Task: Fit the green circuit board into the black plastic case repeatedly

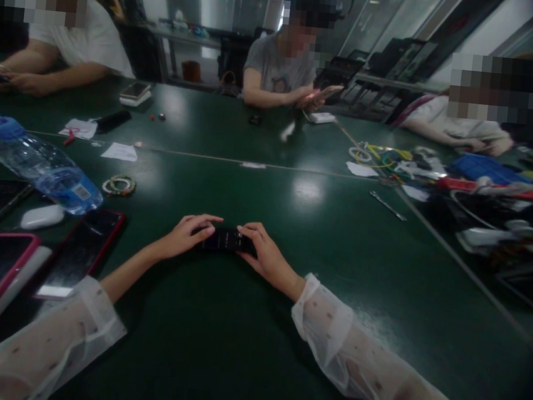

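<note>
A small black handheld device (225,240) with a dimly lit screen lies sideways between my hands, low over the green table. Its exact kind is unclear. My left hand (191,235) grips the left end, thumb on the face and index finger stretched along the far edge. At the other end, my right hand (264,250) holds it with the fingers bent round and a fingertip on the face. Part of each end is hidden by my fingers. Sheer white dotted sleeves cover both my forearms.
On the green table (215,346), phones (85,248), a white case (42,217), a water bottle (39,162) and bracelets (119,185) lie at left. A wrench (388,206) and tangled cables (393,159) are at right. Three people (283,69) sit across.
</note>
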